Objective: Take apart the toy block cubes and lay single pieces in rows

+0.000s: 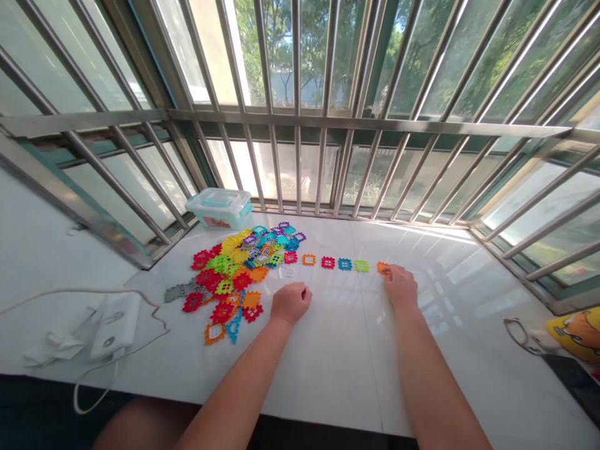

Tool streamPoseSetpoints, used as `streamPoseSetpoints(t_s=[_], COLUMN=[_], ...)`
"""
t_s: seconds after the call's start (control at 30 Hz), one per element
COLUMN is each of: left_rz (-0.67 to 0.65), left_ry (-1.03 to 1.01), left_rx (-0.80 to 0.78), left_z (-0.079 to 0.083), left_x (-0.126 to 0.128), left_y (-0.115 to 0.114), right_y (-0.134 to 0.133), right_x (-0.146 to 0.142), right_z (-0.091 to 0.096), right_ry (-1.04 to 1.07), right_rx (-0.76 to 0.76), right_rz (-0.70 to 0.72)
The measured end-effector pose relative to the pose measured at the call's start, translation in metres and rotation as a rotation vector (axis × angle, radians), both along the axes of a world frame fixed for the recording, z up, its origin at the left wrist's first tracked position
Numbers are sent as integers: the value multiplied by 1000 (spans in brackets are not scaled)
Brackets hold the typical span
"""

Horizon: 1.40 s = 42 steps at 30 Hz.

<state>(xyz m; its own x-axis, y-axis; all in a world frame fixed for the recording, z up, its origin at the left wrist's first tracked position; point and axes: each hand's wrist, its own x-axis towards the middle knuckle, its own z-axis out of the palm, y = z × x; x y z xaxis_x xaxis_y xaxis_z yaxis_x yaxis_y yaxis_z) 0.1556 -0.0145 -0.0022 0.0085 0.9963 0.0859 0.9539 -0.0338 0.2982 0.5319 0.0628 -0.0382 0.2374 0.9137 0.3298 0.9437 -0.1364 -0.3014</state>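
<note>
A heap of coloured plastic interlocking tiles [234, 269] lies on the white sill at the left. A row of single tiles runs to the right of it: red [290, 257], orange [309, 259], red [328, 262], blue [345, 264], green [361, 265]. My right hand [399, 287] rests at the row's right end, fingers closed on an orange tile [382, 267]. My left hand [291, 302] lies in a loose fist on the sill just right of the heap; nothing shows in it.
A clear lidded box with teal latches [219, 208] stands behind the heap by the window bars [296, 125]. A white charger with cable [115, 325] lies at the left. Glasses [520, 334] and a yellow toy [579, 331] sit at the right edge.
</note>
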Motion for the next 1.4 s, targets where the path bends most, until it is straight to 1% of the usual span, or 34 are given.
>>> streamPoseSetpoints(t_s=[0.1,0.17,0.33,0.37,0.43,0.5,0.57,0.67,0.77,0.87,0.93,1.0,1.07,1.17,1.23,1.27,1.3,1.33,1.4], left_rz=[-4,-11,20,-6,-100,-173,-138,-27,74,121,88,14,-72,-220,-280,-303,-291,-246,-135], left_ry=[-23,-25,-3,10,40,57,50,36,55,96,107,103,87,28,47,75,90,90,83], left_rx=[154,203,123,124,143,127,88,98,146,223,267,272,249,260,292,304,318,335,360], left_z=[-4,-9,-22,-23,-23,-23,-24,-28,-29,-23,-15,-8,-3,-1,0,1,2,3,4], left_x=[0,0,-1,-3,-8,-14,-20,-26,-26,-23,-18,-11,-4,-2,-13,-22,-35,-50,-83], left_y=[2,6,23,28,38,50,59,65,64,55,44,24,-6,-65,-106,-125,-141,-156,-175], right_y=[0,0,-2,-2,-4,-5,-5,-4,-3,-4,-4,-5,-5,-6,-7,-8,-8,-8,-8], right_x=[-4,-6,-15,-17,-21,-23,-23,-22,-20,-20,-21,-22,-23,-24,-26,-26,-26,-27,-28], right_z=[1,1,4,6,9,12,13,13,12,13,14,15,15,14,14,14,14,15,16], right_ry=[-22,-33,-85,-102,-131,-146,-144,-123,-108,-102,-105,-117,-130,-131,-114,-109,-112,-122,-149], right_rx=[-9,0,56,69,89,86,72,58,45,44,57,76,106,142,116,79,34,-14,-96], right_rz=[-7,-21,-42,-28,13,52,74,98,145,193,200,192,182,158,119,100,83,68,51])
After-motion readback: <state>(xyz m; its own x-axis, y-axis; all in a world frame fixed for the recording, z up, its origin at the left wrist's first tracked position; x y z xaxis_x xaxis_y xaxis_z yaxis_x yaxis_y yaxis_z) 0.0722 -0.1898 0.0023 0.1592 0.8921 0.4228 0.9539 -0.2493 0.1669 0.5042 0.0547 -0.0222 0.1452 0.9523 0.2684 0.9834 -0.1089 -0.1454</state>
